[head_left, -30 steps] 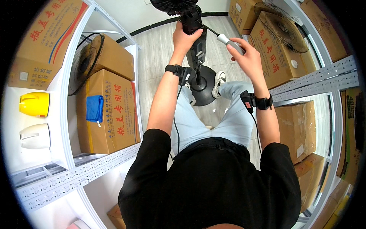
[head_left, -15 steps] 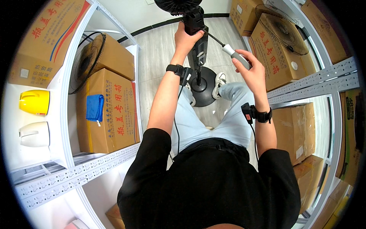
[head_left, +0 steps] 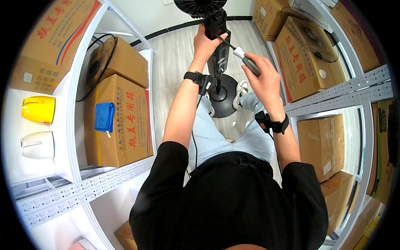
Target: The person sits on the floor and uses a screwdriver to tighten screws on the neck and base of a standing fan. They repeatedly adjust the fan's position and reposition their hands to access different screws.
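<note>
A black standing fan (head_left: 219,62) rises from a round black base (head_left: 223,98) on the wooden floor in front of me. My left hand (head_left: 205,43) grips the fan's neck just below the fan head (head_left: 200,7). My right hand (head_left: 261,76) holds a screwdriver (head_left: 241,55) with a grey and white handle. Its thin shaft points up and left, with the tip at the fan's neck beside my left hand. Both wrists wear black bands.
White metal shelves flank me. The left ones hold cardboard boxes (head_left: 118,121), a blue cloth (head_left: 104,117), a fan grille (head_left: 95,66), a yellow container (head_left: 38,109) and a white one (head_left: 37,144). The right shelves carry more boxes (head_left: 303,62) and another fan grille (head_left: 311,35).
My right hand has brought the screwdriver in from the right toward the fan's neck, so its tip now meets the neck. My left hand has stayed on the neck.
</note>
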`<state>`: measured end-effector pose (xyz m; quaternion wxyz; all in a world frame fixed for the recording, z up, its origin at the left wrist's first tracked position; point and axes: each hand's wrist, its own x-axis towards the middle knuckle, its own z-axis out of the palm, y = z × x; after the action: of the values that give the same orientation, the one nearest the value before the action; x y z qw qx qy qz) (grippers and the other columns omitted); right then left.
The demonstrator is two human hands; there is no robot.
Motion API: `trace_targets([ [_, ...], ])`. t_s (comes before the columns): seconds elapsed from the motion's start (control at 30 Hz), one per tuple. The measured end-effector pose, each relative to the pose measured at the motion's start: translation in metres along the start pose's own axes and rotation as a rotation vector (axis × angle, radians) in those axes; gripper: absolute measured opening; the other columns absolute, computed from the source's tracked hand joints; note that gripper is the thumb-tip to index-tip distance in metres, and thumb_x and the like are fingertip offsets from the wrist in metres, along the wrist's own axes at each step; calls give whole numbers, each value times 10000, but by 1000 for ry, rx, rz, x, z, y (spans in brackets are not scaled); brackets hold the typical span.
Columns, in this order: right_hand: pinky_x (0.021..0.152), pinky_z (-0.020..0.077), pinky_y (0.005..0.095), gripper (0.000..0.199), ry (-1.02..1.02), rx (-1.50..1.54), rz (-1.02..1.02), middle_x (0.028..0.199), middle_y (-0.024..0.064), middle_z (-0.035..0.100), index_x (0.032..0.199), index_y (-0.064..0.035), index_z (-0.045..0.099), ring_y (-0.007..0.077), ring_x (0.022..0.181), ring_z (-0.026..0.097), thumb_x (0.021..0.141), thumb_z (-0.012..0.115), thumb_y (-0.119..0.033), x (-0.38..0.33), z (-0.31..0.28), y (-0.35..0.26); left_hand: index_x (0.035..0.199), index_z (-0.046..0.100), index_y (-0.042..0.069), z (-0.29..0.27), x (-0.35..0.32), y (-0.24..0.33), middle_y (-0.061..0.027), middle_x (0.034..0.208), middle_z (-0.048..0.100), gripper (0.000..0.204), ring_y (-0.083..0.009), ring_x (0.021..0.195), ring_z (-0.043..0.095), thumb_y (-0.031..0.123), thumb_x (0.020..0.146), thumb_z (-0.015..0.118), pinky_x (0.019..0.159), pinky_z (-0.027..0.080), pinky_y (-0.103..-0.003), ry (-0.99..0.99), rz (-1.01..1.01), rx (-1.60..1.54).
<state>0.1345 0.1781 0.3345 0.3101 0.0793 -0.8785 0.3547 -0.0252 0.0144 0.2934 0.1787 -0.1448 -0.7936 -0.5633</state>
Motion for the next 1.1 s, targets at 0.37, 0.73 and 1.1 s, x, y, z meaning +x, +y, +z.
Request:
trace_targets([
  [0.37,665,513,321,302,23,-217,-162,975,44,644,1072,-150,655,232,789,637,776,711,-127,5,-4,-4,1124,548,55,1,1,-8,-105,1031,675,619,-236,967,650,379,669,814,835,494,-323,18,11,16],
  [0.73,641,513,339,293,47,-46,-29,942,56,640,1056,-155,658,258,762,640,768,711,-149,-4,11,3,1132,539,53,2,2,-6,-114,1017,675,639,-245,954,653,394,664,810,828,498,-333,22,37,-3],
  [1.1,680,513,342,290,-82,47,46,922,117,653,1067,-116,642,290,785,646,788,702,-164,7,-6,-5,1081,520,34,3,2,-7,-137,968,669,627,-285,909,650,353,635,823,799,503,-356,29,30,6],
])
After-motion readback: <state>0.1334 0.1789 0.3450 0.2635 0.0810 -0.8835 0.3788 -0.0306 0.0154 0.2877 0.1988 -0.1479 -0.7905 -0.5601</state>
